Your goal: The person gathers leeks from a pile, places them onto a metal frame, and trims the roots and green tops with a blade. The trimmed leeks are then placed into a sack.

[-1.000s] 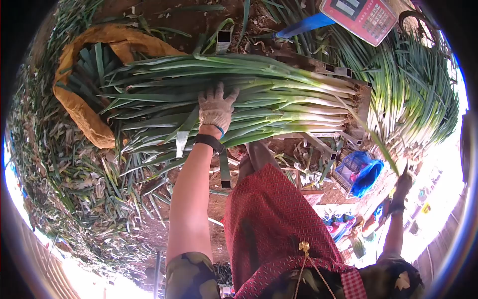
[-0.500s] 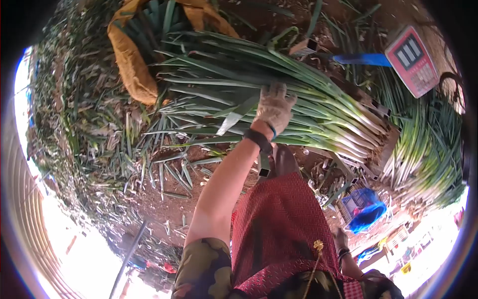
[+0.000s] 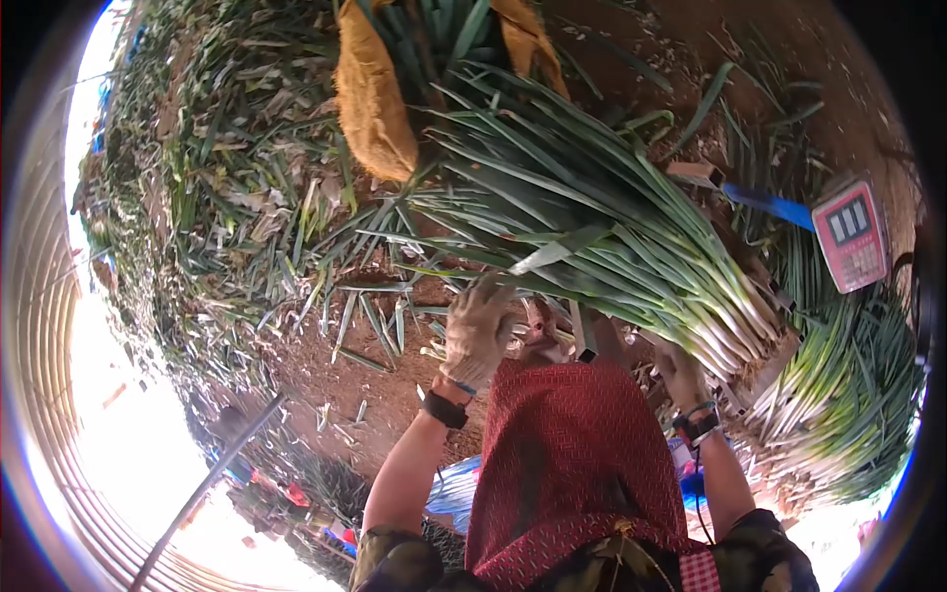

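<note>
A large bundle of green onions (image 3: 602,237) lies across a low metal frame (image 3: 584,340), leaves toward the left and white root ends toward the lower right. My left hand (image 3: 478,331), in a pale glove, is at the lower edge of the leaves, its fingers loosely apart and partly hidden. My right hand (image 3: 681,377), also gloved, reaches up to the lower side of the stalks near the white ends. Its fingers look extended, with the tips partly covered. One bent leaf (image 3: 560,252) lies across the bundle.
An orange sack (image 3: 373,109) holding green leaves is at the top. On the right are a red digital scale display (image 3: 851,237) on a blue arm and another pile of onions (image 3: 838,405). Cut leaves (image 3: 237,187) cover the ground at left. A red cloth (image 3: 567,444) covers my lap.
My left hand has moved off the top of the bundle to its lower edge. My right hand has come up from below to the stalks. The view has shifted.
</note>
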`<state>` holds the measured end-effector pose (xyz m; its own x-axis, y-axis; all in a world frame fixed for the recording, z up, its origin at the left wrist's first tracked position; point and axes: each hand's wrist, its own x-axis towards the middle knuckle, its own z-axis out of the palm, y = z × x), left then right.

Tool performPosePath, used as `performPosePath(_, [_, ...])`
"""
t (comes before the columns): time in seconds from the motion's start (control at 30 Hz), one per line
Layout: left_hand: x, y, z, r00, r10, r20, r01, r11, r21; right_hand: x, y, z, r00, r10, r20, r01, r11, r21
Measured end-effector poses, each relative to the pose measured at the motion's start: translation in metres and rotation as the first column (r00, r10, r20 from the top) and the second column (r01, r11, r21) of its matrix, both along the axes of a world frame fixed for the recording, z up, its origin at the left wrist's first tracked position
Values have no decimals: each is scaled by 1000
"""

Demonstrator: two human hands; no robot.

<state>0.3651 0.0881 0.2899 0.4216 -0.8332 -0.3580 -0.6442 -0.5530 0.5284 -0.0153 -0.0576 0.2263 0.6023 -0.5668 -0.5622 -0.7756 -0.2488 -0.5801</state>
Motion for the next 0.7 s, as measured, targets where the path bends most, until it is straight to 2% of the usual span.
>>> performPosePath(0.07, [26, 7, 9, 991, 126, -32, -127, 991, -37, 57, -29, 20, 975, -39, 217, 53, 997, -58])
performPosePath(0.17, [72, 13, -8, 963, 269, -9, -269, 961, -67, 144, -65, 50, 968, -104, 226, 102, 995, 24])
performPosePath(0.2, [89, 9, -16, 941, 337, 4, -333, 933, -135, 172, -73, 53, 963, -73, 261, 70, 997, 22])
performPosePath(0.27, [127, -6, -35, 881, 463, -93, -472, 872, -130, 241, -84, 69, 959, 24, 281, -36, 999, 37])
performPosePath(0.3, [148, -15, -46, 843, 519, -141, -535, 836, -122, 276, -84, 67, 898, 108, 426, -91, 994, -59])
performPosePath(0.33, [171, -26, -59, 844, 526, -107, -537, 830, -152, 310, -84, 61, 810, 196, 553, -127, 979, -161])
performPosePath(0.4, [212, -49, -85, 830, 554, -64, -557, 819, -138, 369, -82, 42, 783, 262, 564, -211, 965, -156])
performPosePath(0.47, [249, -77, -111, 802, 595, -44, -597, 800, -65, 428, -74, 19, 783, 74, 618, -173, 980, 101])
performPosePath(0.57, [288, -107, -145, 755, 655, 14, -656, 755, 11, 500, -65, -35, 815, 67, 576, -67, 998, -21])
performPosePath(0.6, [300, -111, -154, 756, 655, -4, -651, 751, 110, 518, -65, -54, 834, 84, 546, -22, 993, -120])
performPosePath(0.63, [304, -114, -161, 752, 655, 73, -659, 746, 93, 537, -64, -72, 849, 98, 519, 19, 976, -215])
performPosePath(0.67, [314, -110, -165, 784, 618, 63, -621, 776, 115, 554, -64, -89, 865, 106, 490, 61, 948, -312])
performPosePath(0.7, [323, -103, -168, 816, 575, 50, -576, 806, 138, 568, -67, -106, 919, 55, 391, 87, 938, -336])
